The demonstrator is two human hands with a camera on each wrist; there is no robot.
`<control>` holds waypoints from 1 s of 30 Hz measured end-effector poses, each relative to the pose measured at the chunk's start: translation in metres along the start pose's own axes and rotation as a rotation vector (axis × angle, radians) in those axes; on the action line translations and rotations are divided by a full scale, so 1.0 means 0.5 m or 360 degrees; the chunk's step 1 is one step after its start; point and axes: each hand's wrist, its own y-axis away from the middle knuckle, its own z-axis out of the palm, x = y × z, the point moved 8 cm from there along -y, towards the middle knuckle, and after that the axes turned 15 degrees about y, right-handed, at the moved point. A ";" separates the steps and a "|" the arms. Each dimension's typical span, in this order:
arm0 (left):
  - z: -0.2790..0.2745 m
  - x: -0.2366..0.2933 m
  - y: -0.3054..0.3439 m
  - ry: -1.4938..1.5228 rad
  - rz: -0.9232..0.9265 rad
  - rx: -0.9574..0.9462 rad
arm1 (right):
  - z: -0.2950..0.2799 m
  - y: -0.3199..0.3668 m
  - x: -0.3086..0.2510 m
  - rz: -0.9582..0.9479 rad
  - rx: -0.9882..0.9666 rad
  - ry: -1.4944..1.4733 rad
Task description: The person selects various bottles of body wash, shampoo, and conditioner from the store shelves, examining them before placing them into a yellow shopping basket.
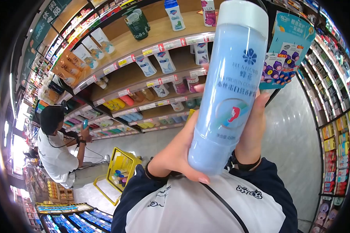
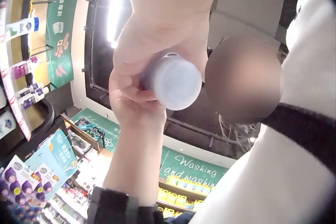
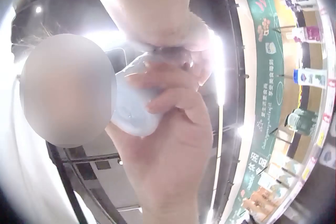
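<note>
A tall light-blue bottle with a white cap is held up in front of the chest, tilted, its printed label facing the head camera. My left hand grips its lower part from the left, thumb near the base. On the other side my right hand holds it, with most of its fingers hidden behind. The left wrist view looks onto the round end of the bottle between both hands. In the right wrist view, fingers curl over the pale-blue bottle.
Shelves of bottles and tubes curve across the front and left. A teal display card hangs right of the bottle. At the left a person in a white shirt holds a phone, beside a yellow basket with items inside. More shelves line the right.
</note>
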 end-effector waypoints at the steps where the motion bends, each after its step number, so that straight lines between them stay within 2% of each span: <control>1: 0.002 0.001 0.003 0.0094 -0.0004 0.0027 | -0.003 -0.001 -0.004 -0.0081 -0.0014 0.0102; 4: 0.004 0.003 0.016 0.0257 -0.0017 0.0084 | -0.003 0.003 -0.024 -0.0189 -0.0113 0.0260; 8: -0.016 -0.005 0.033 0.0233 0.0014 0.0129 | 0.002 0.007 -0.031 -0.0222 -0.0145 0.0162; 12: -0.020 0.003 0.030 0.0142 0.0211 -0.0023 | 0.005 0.021 -0.039 -0.0279 -0.0109 0.0131; 16: -0.023 0.022 0.039 0.0211 0.0390 0.0189 | 0.007 0.038 -0.036 -0.0329 -0.0106 0.0108; 20: -0.020 0.058 0.047 -0.0125 0.0788 0.0250 | -0.005 0.055 -0.022 -0.0241 -0.0016 0.0023; 22: -0.014 0.069 0.055 -0.0448 0.1023 0.0246 | -0.018 0.055 -0.033 -0.0287 0.0134 0.0035; 24: -0.003 0.073 0.069 -0.0790 0.1243 0.0286 | -0.025 0.060 -0.068 -0.0452 0.0419 0.0146; 27: 0.039 0.084 0.085 -0.1402 0.1888 0.0302 | -0.014 0.059 -0.072 -0.0456 0.0396 0.0196; 30: 0.062 0.069 0.110 -0.1789 0.2162 0.0377 | -0.005 0.053 -0.051 -0.0293 0.0272 0.0090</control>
